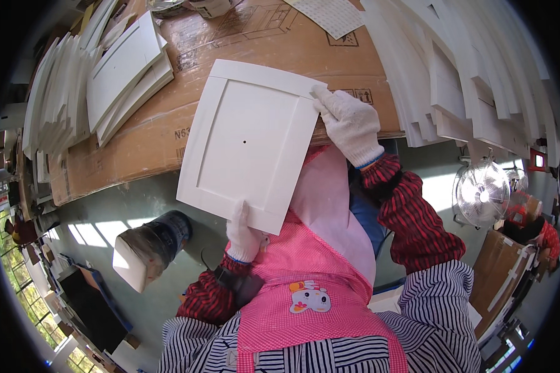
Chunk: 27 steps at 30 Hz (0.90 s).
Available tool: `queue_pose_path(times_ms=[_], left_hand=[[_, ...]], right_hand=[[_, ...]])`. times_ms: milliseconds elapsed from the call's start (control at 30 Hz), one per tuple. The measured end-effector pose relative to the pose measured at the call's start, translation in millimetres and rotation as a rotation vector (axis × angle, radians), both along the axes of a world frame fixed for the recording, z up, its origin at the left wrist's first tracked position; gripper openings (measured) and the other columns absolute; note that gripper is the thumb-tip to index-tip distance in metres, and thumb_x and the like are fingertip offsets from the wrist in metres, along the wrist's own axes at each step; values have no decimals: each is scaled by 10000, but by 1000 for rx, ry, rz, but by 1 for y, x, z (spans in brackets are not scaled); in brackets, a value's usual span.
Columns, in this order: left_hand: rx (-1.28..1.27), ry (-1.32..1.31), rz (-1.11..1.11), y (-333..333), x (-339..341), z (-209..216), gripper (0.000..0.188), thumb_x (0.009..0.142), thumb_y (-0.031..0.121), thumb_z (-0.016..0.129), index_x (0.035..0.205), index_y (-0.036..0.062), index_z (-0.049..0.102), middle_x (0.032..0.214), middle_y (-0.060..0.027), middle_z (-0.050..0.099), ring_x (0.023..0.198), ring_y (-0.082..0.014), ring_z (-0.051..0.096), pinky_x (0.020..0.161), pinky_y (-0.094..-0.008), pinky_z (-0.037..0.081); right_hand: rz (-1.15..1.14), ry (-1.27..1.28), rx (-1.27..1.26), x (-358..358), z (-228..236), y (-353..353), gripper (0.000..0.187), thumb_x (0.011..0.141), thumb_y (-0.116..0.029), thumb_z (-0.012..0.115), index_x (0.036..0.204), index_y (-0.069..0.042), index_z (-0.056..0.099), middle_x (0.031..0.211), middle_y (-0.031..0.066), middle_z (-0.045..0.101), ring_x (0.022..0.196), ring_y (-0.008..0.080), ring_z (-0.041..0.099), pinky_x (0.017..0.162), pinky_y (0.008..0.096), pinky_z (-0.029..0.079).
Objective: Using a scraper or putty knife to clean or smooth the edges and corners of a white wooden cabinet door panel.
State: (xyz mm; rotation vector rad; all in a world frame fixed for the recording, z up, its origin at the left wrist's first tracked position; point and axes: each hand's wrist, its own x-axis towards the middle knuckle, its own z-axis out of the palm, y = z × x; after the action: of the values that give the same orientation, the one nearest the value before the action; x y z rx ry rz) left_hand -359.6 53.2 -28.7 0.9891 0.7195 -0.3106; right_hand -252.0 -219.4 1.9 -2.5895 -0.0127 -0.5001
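A white framed panel [249, 149] with a recessed middle and a small dark hole is tilted in front of me, over the near edge of the cardboard-covered table. My left hand [244, 235], in a white knit glove, grips its lower edge with the thumb lying on the front face. At the upper right corner, my gloved right hand [350, 124] is closed on the panel's edge. The fingers behind the panel are hidden from view.
Flat white panels [130, 68] lie stacked at the table's left, beside upright white boards [56, 99]. Long white boards [442, 68] crowd the right side. Cardboard [137, 146] covers the table. A dark bucket [171, 233] stands on the floor, left; a fan [483, 194] stands right.
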Motion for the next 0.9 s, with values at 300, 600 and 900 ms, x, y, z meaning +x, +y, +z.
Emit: queue_pose_path(times_ms=[300, 600, 900], left_hand=[[-78, -24, -324, 28, -6, -10, 510, 1085, 434, 460, 1376, 17, 491, 1183, -197, 665, 886, -310, 696, 626, -422, 565], [254, -251, -246, 48, 9, -32, 489, 1101, 434, 439, 1405, 53, 483, 1337, -147, 596, 1187, -294, 623, 953, -434, 561], [748, -653, -392, 49, 22, 53, 206, 955, 58, 688, 1158, 24, 686, 1003, -107, 726, 889, -226, 732, 778, -359, 608]], right_hand=[[343, 34, 137, -61, 12, 49, 302, 940, -205, 609, 1222, -140, 698, 869, 126, 683, 687, 295, 684, 590, 426, 534], [796, 463, -21, -135, 42, 73, 311, 991, -251, 621, 1273, -135, 684, 786, 86, 657, 708, 267, 688, 601, 376, 533], [-375, 670, 1129, -123, 32, -11, 262, 1014, -144, 657, 1163, 62, 719, 917, 40, 753, 732, 97, 688, 681, 254, 551]])
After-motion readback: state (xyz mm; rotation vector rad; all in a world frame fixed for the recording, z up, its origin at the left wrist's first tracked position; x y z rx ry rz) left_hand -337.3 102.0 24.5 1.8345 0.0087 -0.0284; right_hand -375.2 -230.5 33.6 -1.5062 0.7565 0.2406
